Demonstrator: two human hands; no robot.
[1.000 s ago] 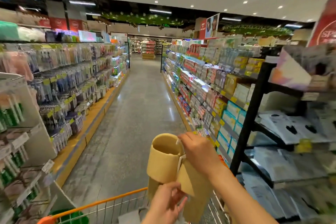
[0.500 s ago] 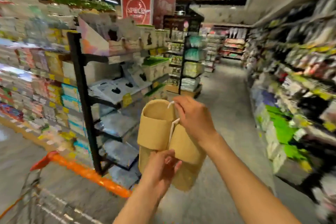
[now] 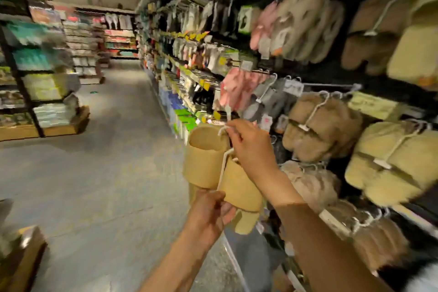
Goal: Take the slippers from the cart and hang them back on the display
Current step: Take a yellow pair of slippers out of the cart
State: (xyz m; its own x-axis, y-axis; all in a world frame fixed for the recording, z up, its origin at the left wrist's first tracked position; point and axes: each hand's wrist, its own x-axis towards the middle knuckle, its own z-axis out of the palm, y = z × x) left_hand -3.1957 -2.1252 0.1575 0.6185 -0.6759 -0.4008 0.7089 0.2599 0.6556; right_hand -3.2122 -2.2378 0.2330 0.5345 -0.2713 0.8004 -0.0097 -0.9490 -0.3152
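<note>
Right, I've got the tan slippers (image 3: 213, 168) up in the air just to the aisle side of the slipper display (image 3: 331, 111), not touching it, and both hands are on them. My right hand (image 3: 251, 147) has its grip clenched round the top of the white hanger (image 3: 225, 149), up by the hook, because that hook is the part that has to go over a peg, so I want it steered from the top. My left hand (image 3: 208, 211) is grasping the pair lower down, fingers curled at the hanger's bottom end against the nearer slipper; I read that as steadying, so the pair doesn't swing while I aim. The slippers hang toes-down with their open straps facing up, side by side on the hanger, the way the fluffy beige pairs (image 3: 320, 125) on the display hang from theirs. The pink pairs (image 3: 237, 90) and grey pairs (image 3: 267, 99) sit just above my right hand on the display. Which peg is free I can't tell; the picture is smeared. Next, I judge, I bring the hook toward the display and find a rail, keeping the lower grip until it catches. The cart isn't in my sight.
</note>
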